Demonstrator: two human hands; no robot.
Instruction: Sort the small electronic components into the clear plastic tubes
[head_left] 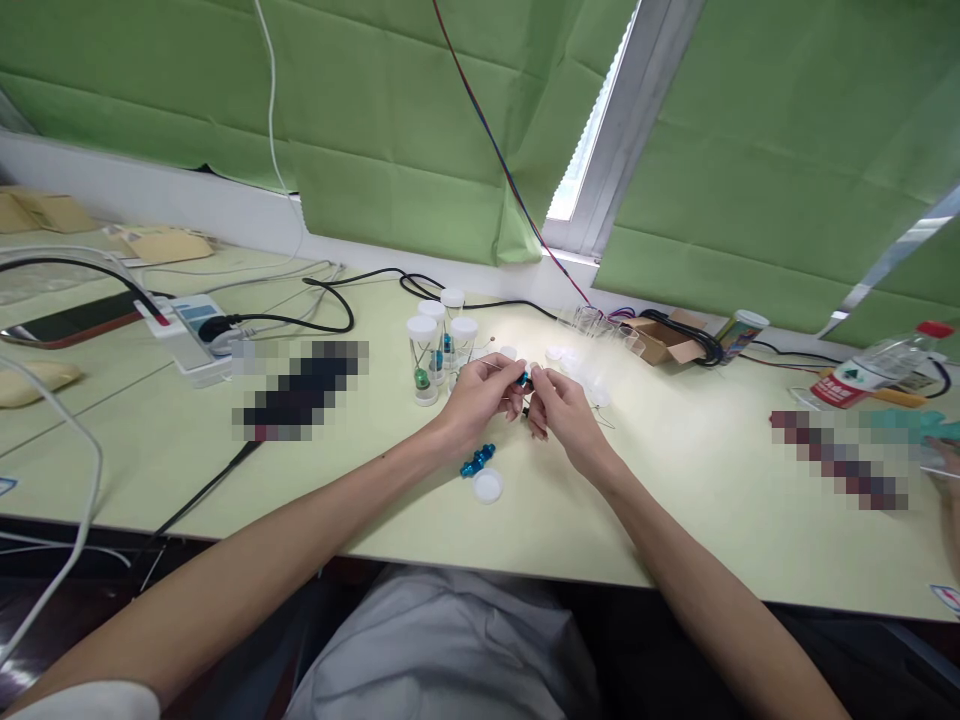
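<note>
Left hand (480, 395) and right hand (562, 410) both have a pinching grip on a tiny shiny blue piece (522, 379) above the pale yellow surface (675, 450), probably to steady it. Shiny blue lumpy cluster (478, 461) is parked close by, presumably for easy reach.

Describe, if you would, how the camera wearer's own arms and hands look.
The left hand and right hand are ungloved, with no watch or bracelet visible at either wrist. Both forearms are bare; a white sleeve shows above the left one, while none is in view on the right.
</note>
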